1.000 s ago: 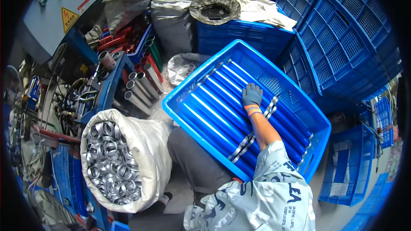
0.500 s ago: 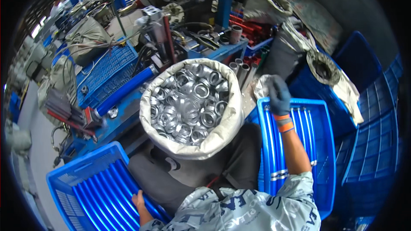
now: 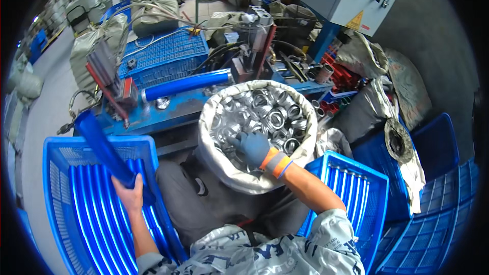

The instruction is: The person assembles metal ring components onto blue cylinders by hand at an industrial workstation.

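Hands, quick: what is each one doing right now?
Left hand: bare, closed around a long blue plastic tube.
Right hand: grey-gloved, reaching into the white sack of silvery metal rings; grip unclear.

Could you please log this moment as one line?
left hand: holds blue tube | right hand: gloved, in sack of metal rings

Bright blue tube [image 3: 107, 150], blue slotted crates [image 3: 53, 183], silver metal rings [image 3: 265, 114] in a white sack [image 3: 224, 173]; grey glove [image 3: 252, 147] with orange cuff, and a grey-and-navy patterned shirt [image 3: 275, 252].
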